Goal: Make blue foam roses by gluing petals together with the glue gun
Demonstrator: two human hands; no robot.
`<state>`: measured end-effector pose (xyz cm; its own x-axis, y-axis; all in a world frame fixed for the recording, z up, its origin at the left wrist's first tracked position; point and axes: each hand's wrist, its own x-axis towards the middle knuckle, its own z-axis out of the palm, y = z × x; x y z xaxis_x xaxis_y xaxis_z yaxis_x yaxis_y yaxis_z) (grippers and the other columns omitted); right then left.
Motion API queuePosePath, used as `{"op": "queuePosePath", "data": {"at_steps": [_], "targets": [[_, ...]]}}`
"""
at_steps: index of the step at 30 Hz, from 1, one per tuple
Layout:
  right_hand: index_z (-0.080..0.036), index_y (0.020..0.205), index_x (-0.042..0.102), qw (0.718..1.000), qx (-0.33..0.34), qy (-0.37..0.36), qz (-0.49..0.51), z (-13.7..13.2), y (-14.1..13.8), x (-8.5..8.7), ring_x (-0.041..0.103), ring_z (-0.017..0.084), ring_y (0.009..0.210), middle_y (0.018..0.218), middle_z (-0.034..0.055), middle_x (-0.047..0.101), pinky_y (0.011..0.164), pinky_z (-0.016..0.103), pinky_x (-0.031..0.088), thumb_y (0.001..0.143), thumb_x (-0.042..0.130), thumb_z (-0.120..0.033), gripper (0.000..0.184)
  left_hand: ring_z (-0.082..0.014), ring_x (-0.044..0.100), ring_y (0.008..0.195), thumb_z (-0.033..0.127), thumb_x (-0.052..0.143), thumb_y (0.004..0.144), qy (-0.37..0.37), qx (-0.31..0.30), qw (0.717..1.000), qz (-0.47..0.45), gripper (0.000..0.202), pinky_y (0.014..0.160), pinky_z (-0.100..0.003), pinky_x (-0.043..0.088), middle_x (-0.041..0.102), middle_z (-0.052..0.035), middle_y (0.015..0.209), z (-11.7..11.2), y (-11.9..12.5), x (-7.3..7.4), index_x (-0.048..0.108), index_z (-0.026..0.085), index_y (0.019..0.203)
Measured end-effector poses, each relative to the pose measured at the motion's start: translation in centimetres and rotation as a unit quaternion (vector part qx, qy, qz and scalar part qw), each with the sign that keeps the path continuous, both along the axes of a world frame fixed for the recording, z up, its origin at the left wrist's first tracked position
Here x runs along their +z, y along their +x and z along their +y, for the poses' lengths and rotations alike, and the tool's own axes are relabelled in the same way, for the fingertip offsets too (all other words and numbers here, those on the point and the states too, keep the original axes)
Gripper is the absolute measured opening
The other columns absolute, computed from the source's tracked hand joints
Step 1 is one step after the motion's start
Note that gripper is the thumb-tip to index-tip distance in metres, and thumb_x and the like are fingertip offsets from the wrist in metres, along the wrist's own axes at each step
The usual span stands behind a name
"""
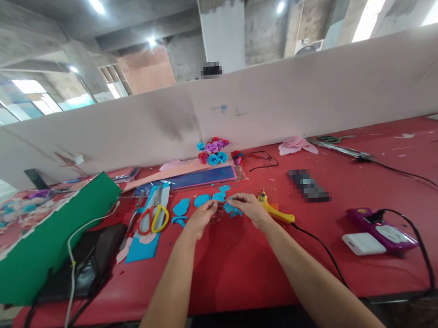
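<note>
My left hand and my right hand meet over the middle of the red table, thumbs and fingertips pinched close together. Between the right fingertips sits a blue crepe paper piece. What the left fingertips pinch is too small to make out. Just beyond and left of my hands lie several blue cut paper petals. A yellow glue gun rests right beside my right hand, its nozzle pointing away from me. Left of my left hand, red-and-yellow-handled scissors lie on blue and pink paper strips.
A bunch of paper flowers stands at the back by the white partition. On the right are a dark phone-like object, a purple power strip and trailing cords. A green panel and a dark bag flank the left.
</note>
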<state>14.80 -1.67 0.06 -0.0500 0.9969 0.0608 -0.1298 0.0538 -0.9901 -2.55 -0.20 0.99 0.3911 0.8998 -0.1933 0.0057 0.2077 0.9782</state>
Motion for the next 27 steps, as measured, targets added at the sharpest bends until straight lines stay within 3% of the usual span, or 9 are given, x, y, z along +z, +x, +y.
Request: {"op": "queuePosePath", "data": {"at_steps": [4, 11, 19, 27], "targets": [[-0.016, 0.075, 0.070, 0.999, -0.005, -0.024, 0.030, 0.2, 0.4, -0.3, 0.058, 0.013, 0.063, 0.069, 0.0014, 0.067, 0.062, 0.026, 0.046, 0.062, 0.071, -0.042, 0.029, -0.0147, 0.061, 0.066, 0.048, 0.072, 0.063, -0.054, -0.030, 0.998, 0.002, 0.036, 0.061, -0.025, 0.043, 0.065, -0.0048, 0.072, 0.9, 0.4, 0.3, 0.063, 0.016, 0.075], [-0.017, 0.075, 0.070, 0.997, 0.053, -0.026, 0.052, 0.1, 0.5, 0.0, 0.060, 0.015, 0.061, 0.065, 0.0008, 0.066, 0.065, 0.030, 0.047, 0.062, 0.071, -0.044, 0.030, -0.0069, 0.052, 0.051, 0.039, 0.079, 0.057, -0.098, -0.018, 0.993, -0.061, 0.033, 0.043, -0.017, 0.026, 0.061, -0.0008, 0.066, 1.1, 1.0, -1.6, 0.062, 0.015, 0.074], [-0.017, 0.077, 0.072, 0.999, 0.031, -0.030, 0.032, 0.2, 0.7, 0.2, 0.057, 0.013, 0.058, 0.063, -0.0001, 0.066, 0.063, 0.028, 0.044, 0.063, 0.071, -0.040, 0.027, -0.0072, 0.050, 0.052, 0.039, 0.078, 0.059, -0.089, -0.037, 0.992, -0.077, 0.032, 0.045, -0.019, 0.030, 0.060, -0.0026, 0.063, 0.7, 1.5, -1.5, 0.065, 0.013, 0.072], [-0.018, 0.076, 0.072, 0.999, 0.022, -0.032, 0.024, 0.2, 0.9, 0.0, 0.056, 0.012, 0.060, 0.065, -0.0001, 0.065, 0.063, 0.027, 0.043, 0.061, 0.072, -0.037, 0.024, -0.0071, 0.048, 0.049, 0.033, 0.082, 0.051, -0.100, 0.011, 0.991, -0.088, 0.030, 0.044, -0.020, 0.026, 0.056, 0.0005, 0.054, 0.6, 1.7, -1.4, 0.066, 0.013, 0.068]]}}
